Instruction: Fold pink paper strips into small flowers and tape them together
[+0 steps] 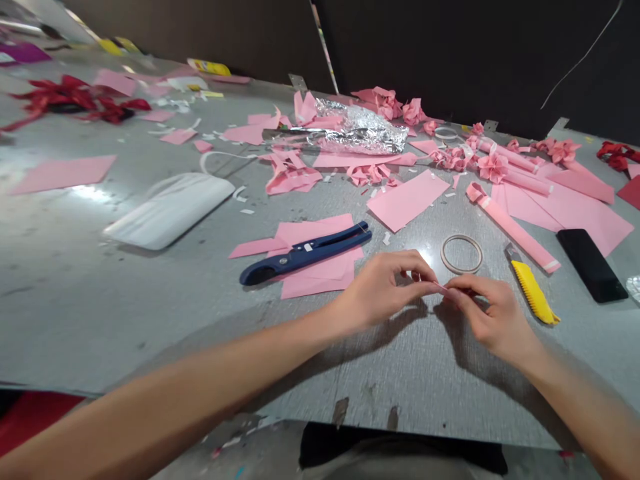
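Note:
My left hand (385, 290) and my right hand (487, 310) meet over the grey metal table (100, 300), near its front edge. Both pinch a small folded pink paper piece (441, 287) between thumbs and fingertips. A thin tape ring (461, 253) lies just beyond my fingers. A yellow utility knife (533, 290) lies right of my right hand. Blue-handled cutters (305, 253) rest on pink paper sheets (315, 267) to the left of my left hand.
A black phone (591, 265) lies at the right. Rolled pink paper tubes (510, 227), folded pink flowers (493, 165) and crumpled foil (363, 130) sit further back. A white face mask (170, 210) lies at the left, red ribbon (75, 100) at far left.

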Motion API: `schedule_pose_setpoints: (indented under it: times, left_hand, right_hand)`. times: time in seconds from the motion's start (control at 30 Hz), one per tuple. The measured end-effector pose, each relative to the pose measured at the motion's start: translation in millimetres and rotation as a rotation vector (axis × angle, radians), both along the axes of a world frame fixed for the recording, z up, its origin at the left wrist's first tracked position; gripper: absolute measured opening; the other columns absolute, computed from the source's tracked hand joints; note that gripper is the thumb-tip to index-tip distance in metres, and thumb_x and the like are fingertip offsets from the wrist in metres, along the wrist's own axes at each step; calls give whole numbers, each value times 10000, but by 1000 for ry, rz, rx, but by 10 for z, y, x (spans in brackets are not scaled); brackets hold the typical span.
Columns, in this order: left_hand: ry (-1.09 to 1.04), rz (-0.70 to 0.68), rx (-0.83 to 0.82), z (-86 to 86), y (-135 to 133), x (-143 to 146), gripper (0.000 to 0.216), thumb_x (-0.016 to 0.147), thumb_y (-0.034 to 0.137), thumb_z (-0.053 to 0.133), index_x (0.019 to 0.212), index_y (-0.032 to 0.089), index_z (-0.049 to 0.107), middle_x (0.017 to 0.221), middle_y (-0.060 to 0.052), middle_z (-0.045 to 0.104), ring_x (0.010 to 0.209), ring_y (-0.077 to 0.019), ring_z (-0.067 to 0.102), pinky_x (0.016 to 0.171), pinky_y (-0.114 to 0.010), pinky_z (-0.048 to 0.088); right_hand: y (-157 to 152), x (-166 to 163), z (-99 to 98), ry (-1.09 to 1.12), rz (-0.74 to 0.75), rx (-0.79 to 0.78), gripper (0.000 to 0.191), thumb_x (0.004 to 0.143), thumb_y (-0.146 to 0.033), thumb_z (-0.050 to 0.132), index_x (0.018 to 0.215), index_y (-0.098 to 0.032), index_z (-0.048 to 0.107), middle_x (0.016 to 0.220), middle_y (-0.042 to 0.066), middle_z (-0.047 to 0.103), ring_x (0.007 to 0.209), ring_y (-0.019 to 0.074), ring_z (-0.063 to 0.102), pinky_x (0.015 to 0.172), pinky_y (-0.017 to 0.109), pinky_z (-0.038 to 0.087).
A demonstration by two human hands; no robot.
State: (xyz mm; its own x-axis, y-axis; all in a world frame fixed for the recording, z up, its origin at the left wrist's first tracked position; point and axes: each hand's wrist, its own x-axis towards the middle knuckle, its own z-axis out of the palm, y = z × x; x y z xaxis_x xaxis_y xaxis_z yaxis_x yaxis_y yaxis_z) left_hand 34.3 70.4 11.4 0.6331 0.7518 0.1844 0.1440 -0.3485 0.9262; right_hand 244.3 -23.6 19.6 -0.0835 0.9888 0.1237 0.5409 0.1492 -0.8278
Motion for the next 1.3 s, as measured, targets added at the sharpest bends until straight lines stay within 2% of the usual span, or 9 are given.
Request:
schedule_pose_setpoints:
  times: [0.13, 0.23, 0.4, 0.53, 0.67, 0.83, 1.13, 1.23, 1.3]
  left_hand:
    - [4, -46, -150, 28, -27, 7, 146, 936, 276, 799, 812, 200, 812, 818, -27, 759, 748, -167, 637, 707, -331, 461]
    - [5, -87, -233, 41, -47, 6, 161, 930, 284, 781, 798, 194, 806, 799, -27, 751, 736, -164, 619, 705, -333, 446]
    - [-31, -201, -360, 5, -18, 3, 241, 954, 375, 766, 825, 173, 794, 780, -39, 738, 728, -167, 618, 688, -322, 465]
    - [-99, -252, -374, -76, -2, -5, 273, 995, 417, 726, 860, 186, 784, 767, -40, 723, 690, -170, 619, 633, -311, 466]
    - [-121, -196, -281, -68, -13, -19, 263, 1030, 386, 696, 889, 197, 814, 792, -61, 743, 680, -176, 638, 580, -302, 460]
    - [-62, -120, -84, -13, -54, -13, 177, 978, 286, 738, 854, 201, 832, 826, -65, 784, 748, -191, 684, 653, -328, 522]
    - [-71, -74, -31, -26, -64, -11, 175, 963, 232, 686, 805, 204, 756, 785, -30, 741, 714, -171, 655, 675, -330, 531]
    - [-67, -62, 123, -29, -68, -14, 134, 1000, 244, 710, 886, 204, 768, 850, -34, 755, 758, -173, 678, 707, -326, 557]
    - [-91, 12, 284, -45, -79, -22, 57, 1005, 250, 749, 972, 204, 760, 907, -36, 763, 804, -176, 693, 738, -321, 570]
  right_hand:
    - [2, 14, -9, -60, 58, 12, 194, 1064, -323, 648, 984, -227, 795, 886, 54, 817, 759, 211, 711, 698, 351, 494]
    - [-3, 3, 9, -54, 97, -3, 229, 1073, -337, 644, 946, -234, 804, 833, 43, 802, 722, 206, 688, 687, 354, 482]
    - [0, 10, 58, 0, 107, -92, 282, 1072, -329, 624, 863, -223, 781, 775, 31, 771, 704, 195, 665, 646, 332, 468]
    - [8, 32, 27, 128, 95, -204, 265, 1042, -351, 677, 833, -233, 790, 741, 26, 759, 671, 188, 651, 607, 320, 471]
    - [18, 39, 1, 196, 48, -231, 272, 1022, -352, 687, 804, -243, 807, 725, 35, 759, 648, 187, 635, 585, 327, 463]
    - [35, 18, 21, 204, 49, -217, 243, 987, -337, 698, 799, -233, 811, 719, 41, 767, 664, 192, 649, 614, 338, 486]
    - [51, 19, 53, 342, 123, -319, 281, 984, -472, 777, 894, -216, 848, 790, 76, 816, 615, 179, 671, 607, 338, 536]
    - [41, 14, 59, 338, 120, -330, 344, 1005, -515, 756, 869, -207, 823, 645, 34, 738, 564, 168, 631, 600, 338, 530]
    - [29, -1, 44, 342, 111, -318, 362, 1024, -521, 730, 862, -206, 807, 578, 11, 688, 562, 171, 618, 614, 343, 529]
